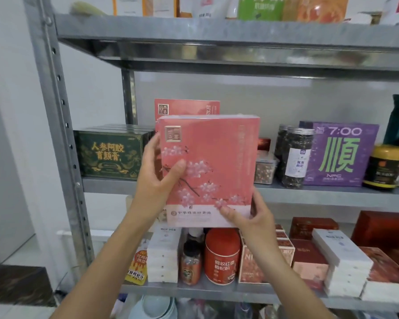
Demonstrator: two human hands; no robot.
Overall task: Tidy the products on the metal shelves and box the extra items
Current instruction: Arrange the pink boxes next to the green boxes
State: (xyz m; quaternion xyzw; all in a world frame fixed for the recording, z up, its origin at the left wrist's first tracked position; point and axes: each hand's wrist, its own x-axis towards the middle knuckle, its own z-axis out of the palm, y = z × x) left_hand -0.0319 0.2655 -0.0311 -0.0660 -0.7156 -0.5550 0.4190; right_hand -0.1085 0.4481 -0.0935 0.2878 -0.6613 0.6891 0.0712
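A flat pink box with white blossom print (219,157) is held upright in front of the middle metal shelf (309,193). My left hand (158,178) grips its left edge, thumb across the front. My right hand (247,215) holds its lower right corner, thumb on the white band. Behind it a second pink-red box (187,107) stands on the shelf, mostly hidden.
On the middle shelf sit a dark green box (110,154) at left, jars (295,157), a purple box (341,155) and a yellow-lidded jar (386,165) at right. The lower shelf holds a red tin (221,256), white box stacks (162,256) and red boxes (309,261). A steel upright (62,134) stands at left.
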